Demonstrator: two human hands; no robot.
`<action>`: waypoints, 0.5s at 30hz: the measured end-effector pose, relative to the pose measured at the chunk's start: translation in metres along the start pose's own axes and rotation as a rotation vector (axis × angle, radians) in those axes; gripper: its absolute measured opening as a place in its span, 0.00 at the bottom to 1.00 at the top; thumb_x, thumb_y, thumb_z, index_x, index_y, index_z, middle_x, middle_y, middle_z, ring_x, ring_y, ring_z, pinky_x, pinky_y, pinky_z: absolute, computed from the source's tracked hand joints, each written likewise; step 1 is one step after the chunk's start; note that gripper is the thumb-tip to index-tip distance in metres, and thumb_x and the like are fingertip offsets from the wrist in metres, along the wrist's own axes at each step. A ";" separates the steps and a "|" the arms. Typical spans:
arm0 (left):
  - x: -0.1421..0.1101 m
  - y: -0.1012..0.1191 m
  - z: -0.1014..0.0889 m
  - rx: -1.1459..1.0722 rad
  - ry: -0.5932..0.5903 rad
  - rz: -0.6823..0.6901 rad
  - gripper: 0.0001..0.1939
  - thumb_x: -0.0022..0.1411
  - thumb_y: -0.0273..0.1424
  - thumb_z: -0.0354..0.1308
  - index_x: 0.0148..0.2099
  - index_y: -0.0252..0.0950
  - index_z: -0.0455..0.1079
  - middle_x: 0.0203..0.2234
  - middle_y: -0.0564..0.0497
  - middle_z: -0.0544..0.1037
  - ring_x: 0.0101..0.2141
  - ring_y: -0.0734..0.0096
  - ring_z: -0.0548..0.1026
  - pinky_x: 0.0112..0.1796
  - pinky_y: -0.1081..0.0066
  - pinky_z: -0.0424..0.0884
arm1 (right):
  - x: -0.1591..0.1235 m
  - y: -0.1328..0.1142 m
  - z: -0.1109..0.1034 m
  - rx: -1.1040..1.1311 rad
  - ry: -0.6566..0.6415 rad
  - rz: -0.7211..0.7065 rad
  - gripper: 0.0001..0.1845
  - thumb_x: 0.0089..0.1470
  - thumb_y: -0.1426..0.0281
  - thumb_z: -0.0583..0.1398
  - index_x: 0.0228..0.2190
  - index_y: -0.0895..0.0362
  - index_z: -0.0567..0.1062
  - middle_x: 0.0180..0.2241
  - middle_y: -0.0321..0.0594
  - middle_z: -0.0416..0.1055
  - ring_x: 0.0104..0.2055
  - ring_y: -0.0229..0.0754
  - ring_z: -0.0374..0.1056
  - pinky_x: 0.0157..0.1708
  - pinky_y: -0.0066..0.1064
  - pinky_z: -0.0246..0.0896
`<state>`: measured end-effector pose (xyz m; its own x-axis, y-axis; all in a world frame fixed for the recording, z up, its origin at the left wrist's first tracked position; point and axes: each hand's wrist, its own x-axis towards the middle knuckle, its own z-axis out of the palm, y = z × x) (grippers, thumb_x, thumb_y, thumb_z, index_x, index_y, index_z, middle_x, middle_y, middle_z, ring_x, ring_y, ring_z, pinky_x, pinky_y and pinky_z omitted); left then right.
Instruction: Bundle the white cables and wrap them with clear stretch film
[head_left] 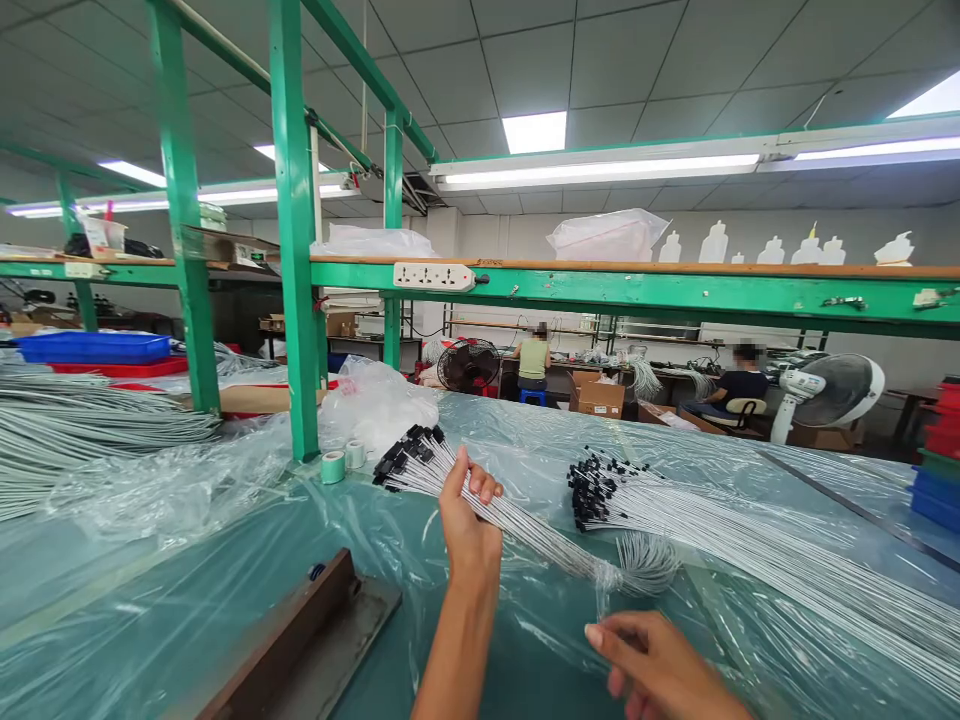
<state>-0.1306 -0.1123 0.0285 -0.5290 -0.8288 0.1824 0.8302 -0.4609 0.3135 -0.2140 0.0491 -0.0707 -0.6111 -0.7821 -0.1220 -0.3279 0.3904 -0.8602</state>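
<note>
Broadly, a plastic-sheeted teal worktable (544,650) bears a long pile of black-tipped white cables (750,535); left of the pile, a slimmer black-tipped white cable bundle (544,534) is clasped in the left hand (471,520); the right hand (649,655) curls beside a clear film strip (604,582), its hold indiscernible

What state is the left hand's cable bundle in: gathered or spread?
Gathered: the left hand closes around the cable bundle, whose white strands run close together toward the clear plastic; the black-tipped end fans slightly.
</note>
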 end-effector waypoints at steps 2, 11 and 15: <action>0.001 0.000 -0.001 0.001 -0.016 -0.014 0.12 0.56 0.28 0.51 0.21 0.33 0.59 0.09 0.61 0.55 0.10 0.85 0.53 0.17 0.80 0.56 | 0.008 -0.001 -0.002 0.249 -0.073 0.021 0.30 0.34 0.43 0.55 0.27 0.58 0.69 0.20 0.36 0.68 0.17 0.34 0.63 0.16 0.22 0.50; 0.000 0.004 -0.005 -0.004 -0.345 -0.246 0.12 0.58 0.27 0.47 0.22 0.32 0.62 0.09 0.60 0.52 0.10 0.85 0.51 0.16 0.79 0.53 | 0.065 -0.014 -0.075 0.179 -0.026 -0.065 0.18 0.47 0.56 0.52 0.20 0.58 0.66 0.24 0.36 0.71 0.26 0.32 0.67 0.29 0.23 0.60; -0.009 -0.001 -0.003 -0.021 -0.486 -0.334 0.12 0.58 0.28 0.47 0.24 0.32 0.62 0.09 0.61 0.50 0.10 0.85 0.48 0.15 0.80 0.51 | 0.094 -0.004 -0.043 -0.045 -0.203 -0.139 0.17 0.49 0.61 0.55 0.18 0.60 0.67 0.18 0.31 0.67 0.20 0.30 0.62 0.22 0.24 0.58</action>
<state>-0.1266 -0.1052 0.0240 -0.7779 -0.3998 0.4847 0.6059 -0.6818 0.4100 -0.3010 -0.0053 -0.0578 -0.4023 -0.9095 -0.1045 -0.4337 0.2899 -0.8532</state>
